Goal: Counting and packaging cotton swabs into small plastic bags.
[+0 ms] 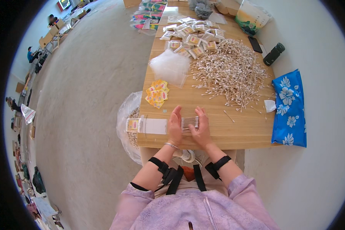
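Observation:
A flat row of cotton swabs point(190, 123) lies crosswise on the wooden table between my two hands. My left hand point(175, 127) stands on edge at the swabs' left ends, fingers stretched out. At their right ends is my right hand point(201, 126), its fingers extended and its thumb apart, touching the row. Just left of my left hand lies a white card point(156, 126). Beside it, a clear bag with a packed stack of swabs point(134, 125) reaches the table's left edge. Yellow printed cards point(157, 94) are spread farther back.
A big heap of loose swabs point(234, 73) covers the back right. Behind are filled swab packs point(193, 36) and clear empty bags point(170, 67). A blue floral tissue pack point(289, 111), black phone point(255, 44) and dark bottle point(274, 54) line the right edge. A plastic-lined bin point(128, 111) stands at left.

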Available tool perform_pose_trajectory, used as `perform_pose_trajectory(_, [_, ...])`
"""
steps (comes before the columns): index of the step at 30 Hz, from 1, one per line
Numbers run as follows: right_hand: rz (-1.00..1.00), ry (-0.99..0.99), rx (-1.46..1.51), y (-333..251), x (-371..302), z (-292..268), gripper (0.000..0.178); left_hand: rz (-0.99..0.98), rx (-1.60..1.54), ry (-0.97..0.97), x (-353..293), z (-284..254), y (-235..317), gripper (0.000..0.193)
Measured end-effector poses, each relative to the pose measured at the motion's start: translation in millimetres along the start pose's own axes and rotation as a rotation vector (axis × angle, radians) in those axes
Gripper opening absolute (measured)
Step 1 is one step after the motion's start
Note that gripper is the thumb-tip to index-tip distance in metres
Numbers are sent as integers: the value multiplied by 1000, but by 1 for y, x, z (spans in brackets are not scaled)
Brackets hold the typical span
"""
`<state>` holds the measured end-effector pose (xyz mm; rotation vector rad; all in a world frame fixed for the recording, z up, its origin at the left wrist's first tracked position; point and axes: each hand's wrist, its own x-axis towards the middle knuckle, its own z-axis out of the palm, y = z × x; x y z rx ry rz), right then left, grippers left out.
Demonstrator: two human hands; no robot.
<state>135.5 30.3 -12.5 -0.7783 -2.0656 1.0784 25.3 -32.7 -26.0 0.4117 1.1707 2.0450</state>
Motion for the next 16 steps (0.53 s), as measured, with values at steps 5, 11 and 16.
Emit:
perform_pose_trajectory(5, [-170,-291,-691,2,-11,-2,82,-32,64,-56,1,1,8,59])
perform_pose_trajectory(11, [-59,-431,-835,-13,-18,5,95,-18,101,-78,-2,-3,11,64])
perform_pose_trajectory(16, [-96,-286,-949,-1,-16,15,99,-16,120,-99,-1,-4,11,66])
